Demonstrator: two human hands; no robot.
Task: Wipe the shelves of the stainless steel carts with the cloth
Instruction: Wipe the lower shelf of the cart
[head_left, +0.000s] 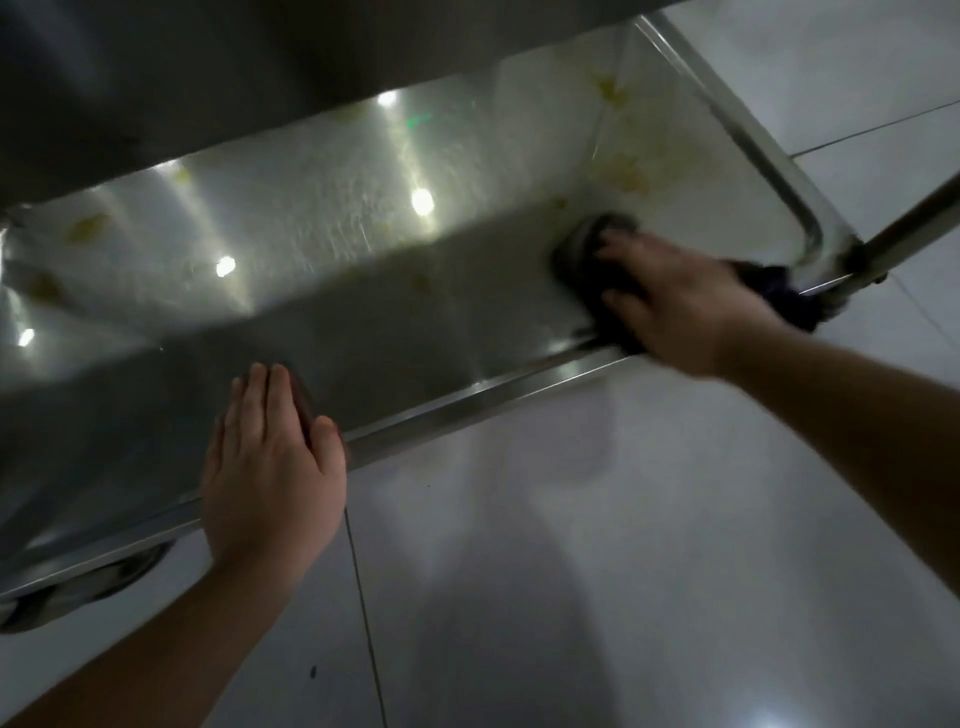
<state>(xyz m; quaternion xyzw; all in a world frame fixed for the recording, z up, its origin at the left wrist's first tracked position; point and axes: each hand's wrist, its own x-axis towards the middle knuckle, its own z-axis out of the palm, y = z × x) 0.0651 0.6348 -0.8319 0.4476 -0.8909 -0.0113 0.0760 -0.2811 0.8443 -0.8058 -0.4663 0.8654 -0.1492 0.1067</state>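
On the lower shelf (363, 291) of a stainless steel cart, head view: the right hand (680, 306) presses a dark cloth (592, 260) flat against the steel near the shelf's right end, close to the near rim (467, 397). Its fingers are spread over the cloth and blurred, which suggests a wiping stroke in progress; whether they curl into the fabric cannot be told. A tail of the cloth trails toward the near right corner, beside the cart's upright post (914, 223). The left hand (270, 457) lies flat and open, fingers straight and together, resting on the near rim toward the shelf's left part, apparently steadying the cart.

Progress, as a judgement: the shelf is only partly cleaned. Yellowish smears (623, 176) remain along the right end and far right corner, just beyond the cloth, and fainter yellow marks (88, 226) show toward the left end. The middle looks bright under reflected lamps.

Surroundings: an upper shelf (260, 67) overhangs the far side, limiting reach and shading the back. A caster (104, 577) shows below the left end. The cart stands on a pale tiled floor (623, 545).
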